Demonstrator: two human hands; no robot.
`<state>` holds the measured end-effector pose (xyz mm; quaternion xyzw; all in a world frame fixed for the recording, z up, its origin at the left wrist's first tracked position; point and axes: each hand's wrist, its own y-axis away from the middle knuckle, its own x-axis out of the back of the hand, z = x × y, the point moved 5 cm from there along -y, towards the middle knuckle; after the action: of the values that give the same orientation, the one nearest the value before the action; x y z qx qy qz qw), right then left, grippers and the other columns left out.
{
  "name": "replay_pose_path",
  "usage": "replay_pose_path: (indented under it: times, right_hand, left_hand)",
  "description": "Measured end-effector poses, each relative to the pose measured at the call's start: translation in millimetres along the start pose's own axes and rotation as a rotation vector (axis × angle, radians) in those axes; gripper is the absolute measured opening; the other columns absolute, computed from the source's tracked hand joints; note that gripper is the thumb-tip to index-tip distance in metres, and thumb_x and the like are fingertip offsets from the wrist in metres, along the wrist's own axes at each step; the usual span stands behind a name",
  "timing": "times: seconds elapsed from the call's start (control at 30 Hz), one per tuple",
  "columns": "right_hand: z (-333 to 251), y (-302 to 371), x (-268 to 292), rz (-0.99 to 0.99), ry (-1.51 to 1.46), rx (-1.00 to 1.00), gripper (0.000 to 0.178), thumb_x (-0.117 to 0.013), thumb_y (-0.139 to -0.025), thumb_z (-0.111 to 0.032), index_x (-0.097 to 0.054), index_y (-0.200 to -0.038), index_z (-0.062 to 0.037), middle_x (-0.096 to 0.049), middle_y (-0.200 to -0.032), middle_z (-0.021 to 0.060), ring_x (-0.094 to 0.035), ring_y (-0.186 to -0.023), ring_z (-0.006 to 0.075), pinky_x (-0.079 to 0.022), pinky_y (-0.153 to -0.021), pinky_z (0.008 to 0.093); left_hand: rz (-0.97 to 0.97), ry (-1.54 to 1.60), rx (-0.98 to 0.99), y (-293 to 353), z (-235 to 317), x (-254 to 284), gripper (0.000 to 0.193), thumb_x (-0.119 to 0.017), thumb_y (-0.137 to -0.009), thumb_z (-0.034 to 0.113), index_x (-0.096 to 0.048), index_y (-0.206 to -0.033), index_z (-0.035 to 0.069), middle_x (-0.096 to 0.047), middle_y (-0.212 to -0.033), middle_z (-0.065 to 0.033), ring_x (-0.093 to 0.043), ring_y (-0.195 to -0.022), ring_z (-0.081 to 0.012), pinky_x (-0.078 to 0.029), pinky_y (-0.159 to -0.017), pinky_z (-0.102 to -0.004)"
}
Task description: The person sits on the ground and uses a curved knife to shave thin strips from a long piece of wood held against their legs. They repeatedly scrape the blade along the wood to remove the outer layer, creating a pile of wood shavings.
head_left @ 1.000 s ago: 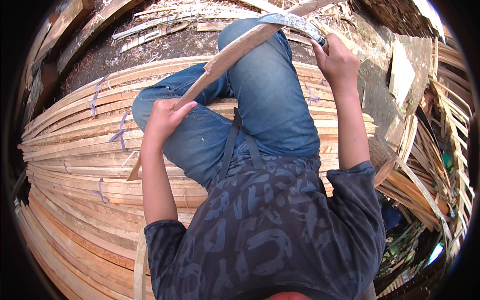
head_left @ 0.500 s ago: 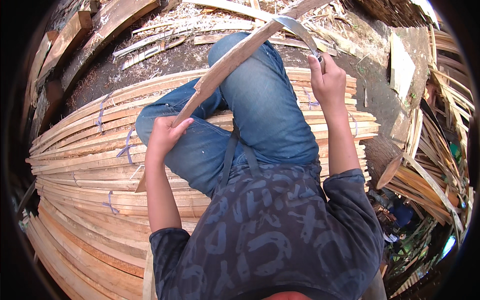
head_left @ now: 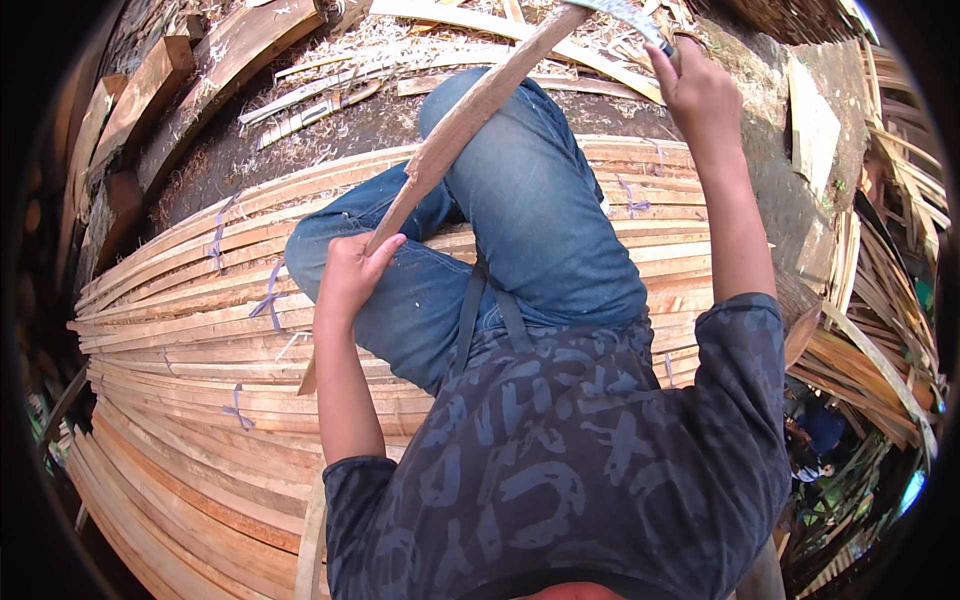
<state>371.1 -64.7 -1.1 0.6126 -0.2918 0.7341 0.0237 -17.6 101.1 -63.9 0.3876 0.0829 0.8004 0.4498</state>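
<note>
gripping a long wooden stick (head_left: 470, 122), the left hand (head_left: 352, 270) sits left of the frame's middle, its fingers curled closed round the narrower lower part and its thumb laid along the wood. the stick slants from there across the jeans (head_left: 550, 200) up to the top edge of the frame, passing over the raised knee; whether it presses on the cloth i cannot tell. its lower tip shows behind the left forearm.

at the upper right, the right hand (head_left: 708, 100) is closed round the handle of a curved knife (head_left: 625, 15), thumb pointing up toward the blade. the blade reaches the stick at the top edge, though contact there is hard to judge.

the stick looks stiff and fairly light, dry enough not to slip, but its rough edges could leave splinters. the slim part below the notch seems the best place to hold, well away from the blade. the knife should be taken by its handle only.

bundled slats (head_left: 200, 335) with purple ties (head_left: 268, 300) fill the left side, and thick beams (head_left: 245, 60) lie at the upper left.
</note>
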Motion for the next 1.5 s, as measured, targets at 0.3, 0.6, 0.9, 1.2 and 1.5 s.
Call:
replay_pose_path:
  times: [0.3,0.6,0.9,1.2,1.5]
  right_hand:
    - [-11,34,4,-0.160,-0.365,-0.353,0.049,-0.056,-0.093,-0.047,-0.052,-0.069,-0.0048,-0.055,-0.052,0.0120,-0.060,-0.051,0.0340,-0.046,-0.048,0.0419]
    - [-69,35,11,-0.159,-0.404,-0.164,0.042,-0.061,-0.089,-0.045,-0.054,-0.071,-0.0088,-0.058,-0.057,0.0063,-0.061,-0.050,0.0265,-0.046,-0.046,0.0362]
    - [-64,17,22,-0.215,-0.245,-0.019,0.040,-0.062,-0.089,-0.044,-0.052,-0.074,-0.0085,-0.058,-0.057,0.0064,-0.061,-0.052,0.0270,-0.046,-0.047,0.0374]
    - [-31,3,19,-0.047,-0.038,0.050,0.047,-0.060,-0.086,-0.055,-0.055,-0.067,-0.0122,-0.058,-0.052,0.0032,-0.060,-0.044,0.0211,-0.045,-0.040,0.0337]
    - [6,6,29,-0.040,0.053,-0.077,0.047,-0.062,-0.086,-0.053,-0.052,-0.066,-0.0114,-0.057,-0.053,0.0027,-0.059,-0.046,0.0227,-0.043,-0.040,0.0339]
  left_hand:
    - [-0.016,-0.066,0.032,2,-8,0,0.037,-0.070,-0.087,0.029,-0.064,-0.069,-0.003,-0.055,-0.051,-0.0104,-0.048,-0.047,-0.0118,-0.039,-0.047,-0.0313]
    - [0.148,-0.148,-0.097,11,1,-5,0.032,-0.071,-0.085,0.027,-0.064,-0.071,-0.001,-0.051,-0.054,-0.0172,-0.048,-0.045,-0.0314,-0.039,-0.046,-0.0369]
    - [0.209,-0.185,-0.140,12,11,-4,0.029,-0.071,-0.086,0.026,-0.065,-0.071,0.001,-0.053,-0.055,-0.0177,-0.052,-0.049,-0.0359,-0.040,-0.047,-0.0386]
    - [0.213,-0.202,-0.153,13,14,-5,0.033,-0.070,-0.086,0.027,-0.062,-0.068,0.002,-0.052,-0.054,-0.0172,-0.052,-0.050,-0.0373,-0.040,-0.047,-0.0400]
    - [0.191,-0.171,-0.157,9,13,-5,0.036,-0.070,-0.086,0.029,-0.061,-0.066,0.000,-0.051,-0.054,-0.0179,-0.050,-0.049,-0.0383,-0.038,-0.046,-0.0397]
